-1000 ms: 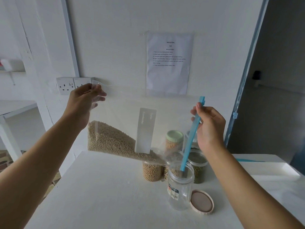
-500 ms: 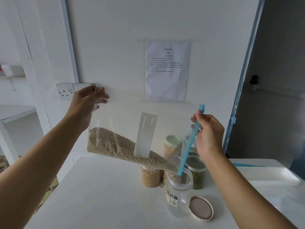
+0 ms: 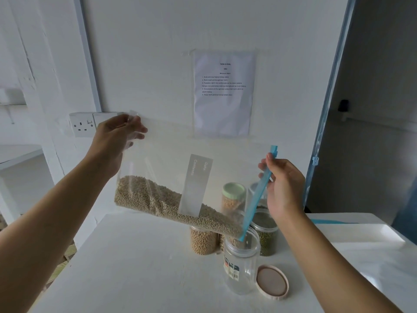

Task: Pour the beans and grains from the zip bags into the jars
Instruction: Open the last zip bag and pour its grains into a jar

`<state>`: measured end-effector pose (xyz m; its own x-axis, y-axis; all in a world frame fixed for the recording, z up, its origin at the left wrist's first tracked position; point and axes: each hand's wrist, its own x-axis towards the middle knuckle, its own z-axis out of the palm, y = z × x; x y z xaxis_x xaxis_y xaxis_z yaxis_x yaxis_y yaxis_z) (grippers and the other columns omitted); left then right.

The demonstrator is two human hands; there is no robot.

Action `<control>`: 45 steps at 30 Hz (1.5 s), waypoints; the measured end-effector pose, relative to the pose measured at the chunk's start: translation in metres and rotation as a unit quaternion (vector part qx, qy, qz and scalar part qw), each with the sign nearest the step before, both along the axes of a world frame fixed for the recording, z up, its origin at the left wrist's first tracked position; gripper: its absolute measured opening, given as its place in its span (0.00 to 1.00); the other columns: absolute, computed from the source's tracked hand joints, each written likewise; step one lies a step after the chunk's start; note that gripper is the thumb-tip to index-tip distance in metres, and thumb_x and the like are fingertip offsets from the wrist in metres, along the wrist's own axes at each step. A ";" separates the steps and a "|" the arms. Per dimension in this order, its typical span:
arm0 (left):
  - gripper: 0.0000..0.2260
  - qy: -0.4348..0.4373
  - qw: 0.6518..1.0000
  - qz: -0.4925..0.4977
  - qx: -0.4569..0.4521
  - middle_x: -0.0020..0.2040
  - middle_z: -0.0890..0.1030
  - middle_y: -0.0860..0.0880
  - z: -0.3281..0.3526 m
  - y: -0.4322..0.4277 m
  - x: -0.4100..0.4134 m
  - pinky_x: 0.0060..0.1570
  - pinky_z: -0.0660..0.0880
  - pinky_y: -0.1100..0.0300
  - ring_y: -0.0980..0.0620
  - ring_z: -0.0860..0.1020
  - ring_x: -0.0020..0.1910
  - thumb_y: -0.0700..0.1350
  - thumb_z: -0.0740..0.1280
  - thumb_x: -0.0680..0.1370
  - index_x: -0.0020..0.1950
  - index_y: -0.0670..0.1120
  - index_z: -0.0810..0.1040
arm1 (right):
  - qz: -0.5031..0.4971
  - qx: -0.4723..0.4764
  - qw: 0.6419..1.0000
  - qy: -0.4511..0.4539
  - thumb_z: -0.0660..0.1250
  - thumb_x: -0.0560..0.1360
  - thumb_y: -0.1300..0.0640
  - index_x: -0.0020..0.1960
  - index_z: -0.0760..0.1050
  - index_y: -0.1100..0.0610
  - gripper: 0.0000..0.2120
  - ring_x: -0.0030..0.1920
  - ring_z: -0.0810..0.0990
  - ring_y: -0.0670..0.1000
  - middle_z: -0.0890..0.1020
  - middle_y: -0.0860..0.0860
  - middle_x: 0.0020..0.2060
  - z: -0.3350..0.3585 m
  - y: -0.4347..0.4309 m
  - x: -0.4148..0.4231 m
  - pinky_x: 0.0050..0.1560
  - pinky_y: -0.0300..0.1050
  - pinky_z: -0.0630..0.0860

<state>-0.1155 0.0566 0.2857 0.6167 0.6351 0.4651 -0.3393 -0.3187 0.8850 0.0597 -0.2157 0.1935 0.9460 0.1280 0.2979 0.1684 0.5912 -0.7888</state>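
A clear zip bag (image 3: 158,168) with pale tan grains (image 3: 155,202) hangs tilted above the white table (image 3: 140,267). My left hand (image 3: 112,141) pinches its raised bottom corner. My right hand (image 3: 282,186) grips the blue zip strip (image 3: 259,195) at the bag's mouth. The low corner of the mouth dips into an open clear jar (image 3: 241,263), where the grains have slid down to the opening. The jar's pinkish lid (image 3: 272,281) lies flat just to its right.
Behind the open jar stand a jar of tan beans (image 3: 203,242), a jar of green beans (image 3: 266,236) and a green-lidded jar (image 3: 233,197). A wall socket (image 3: 82,125) and a taped paper sheet (image 3: 223,93) are on the wall. A white tray (image 3: 361,231) sits right.
The grains have slid further toward the bag's low corner at the jar mouth. The view has tipped down a little. Both hands keep their hold.
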 end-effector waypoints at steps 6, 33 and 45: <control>0.09 0.007 1.000 0.000 0.002 0.40 0.84 0.55 -0.002 -0.001 -0.001 0.69 0.66 0.43 0.51 0.79 0.46 0.46 0.68 0.82 0.42 0.47 0.79 | -0.005 -0.005 1.000 -0.001 0.73 0.76 0.58 0.43 0.81 0.58 0.05 0.43 0.84 0.49 0.85 0.50 0.38 -0.002 0.000 -0.001 0.48 0.47 0.79; 0.10 0.036 0.999 -0.012 0.024 0.43 0.84 0.52 0.011 -0.013 0.002 0.64 0.68 0.45 0.50 0.79 0.48 0.46 0.67 0.82 0.42 0.46 0.79 | -0.032 -0.001 0.999 0.028 0.74 0.76 0.56 0.44 0.81 0.58 0.06 0.42 0.84 0.49 0.85 0.49 0.37 -0.003 -0.005 -0.002 0.53 0.51 0.80; 0.09 0.034 0.999 -0.008 0.013 0.42 0.84 0.53 0.008 -0.009 0.003 0.63 0.67 0.46 0.49 0.79 0.50 0.45 0.67 0.82 0.42 0.45 0.79 | -0.034 -0.006 0.999 0.015 0.74 0.76 0.56 0.43 0.81 0.59 0.06 0.42 0.84 0.48 0.85 0.49 0.36 -0.002 -0.004 -0.004 0.53 0.51 0.80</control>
